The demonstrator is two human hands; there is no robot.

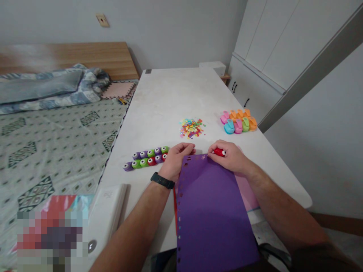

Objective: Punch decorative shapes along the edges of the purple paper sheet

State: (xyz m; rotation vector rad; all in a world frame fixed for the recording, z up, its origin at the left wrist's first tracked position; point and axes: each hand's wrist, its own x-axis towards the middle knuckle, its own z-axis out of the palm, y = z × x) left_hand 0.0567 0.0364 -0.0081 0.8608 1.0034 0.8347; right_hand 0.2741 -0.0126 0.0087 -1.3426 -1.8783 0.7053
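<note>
A purple paper sheet (211, 211) with punched holes along its left edge lies toward me on the white table (170, 98). My left hand (178, 158) is curled closed at the sheet's top left corner, gripping it. My right hand (231, 155) is closed round a small red paper punch (219, 152) at the sheet's top edge. A pink sheet (246, 192) shows under the purple one on the right. A black band sits on my left wrist.
Two rows of small purple, green and red punches (146, 158) lie left of my hands. A heap of coloured paper bits (191, 128) lies ahead, larger pastel punches (239, 121) at the right. A white box (109, 211) is near left. A bed (53, 132) stands left, cabinets right.
</note>
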